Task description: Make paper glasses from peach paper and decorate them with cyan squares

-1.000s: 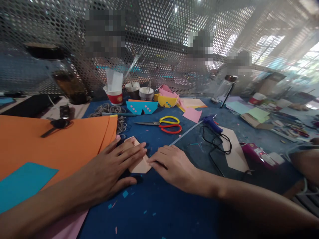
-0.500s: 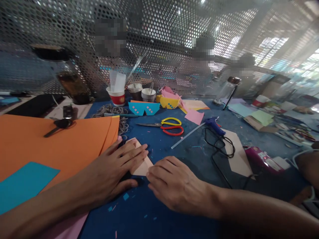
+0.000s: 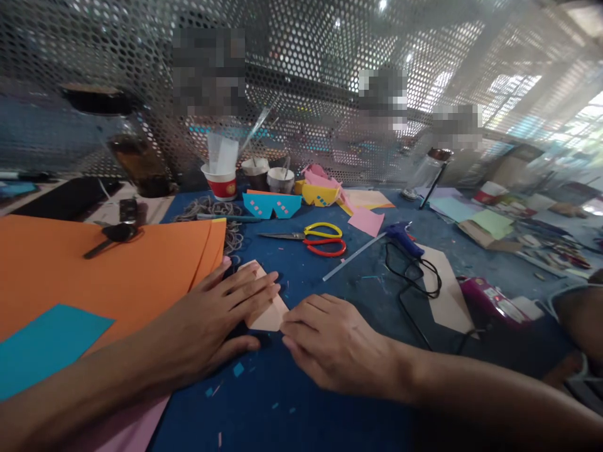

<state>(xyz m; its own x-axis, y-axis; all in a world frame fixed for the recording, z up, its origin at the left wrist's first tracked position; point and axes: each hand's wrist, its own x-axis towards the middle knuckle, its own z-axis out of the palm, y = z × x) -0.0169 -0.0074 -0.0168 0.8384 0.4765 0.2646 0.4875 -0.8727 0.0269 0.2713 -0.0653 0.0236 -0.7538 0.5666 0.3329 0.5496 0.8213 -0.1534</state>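
A small folded piece of peach paper [image 3: 269,317] lies on the blue tabletop in front of me. My left hand [image 3: 235,298] rests flat across it, fingers spread, hiding its left part. At the paper's right corner, my right hand [image 3: 325,339] is closed with fingers curled together, pinching that corner; its fingertips are partly hidden. Just beyond are scissors [image 3: 325,238] with yellow and red handles, their blades pointing left. Small blue paper scraps [image 3: 239,370] are scattered near my left thumb.
Orange sheets [image 3: 155,263] and a blue sheet [image 3: 56,336] cover the left. Folded blue paper glasses [image 3: 272,205] and a red-white paper cup [image 3: 221,186] stand behind. A blue glue gun [image 3: 405,238] with a black cord lies right, near a magenta device [image 3: 492,300].
Both hands stay almost where they were on the peach paper. My right hand's fingers have shifted very slightly, and the view has turned a little.
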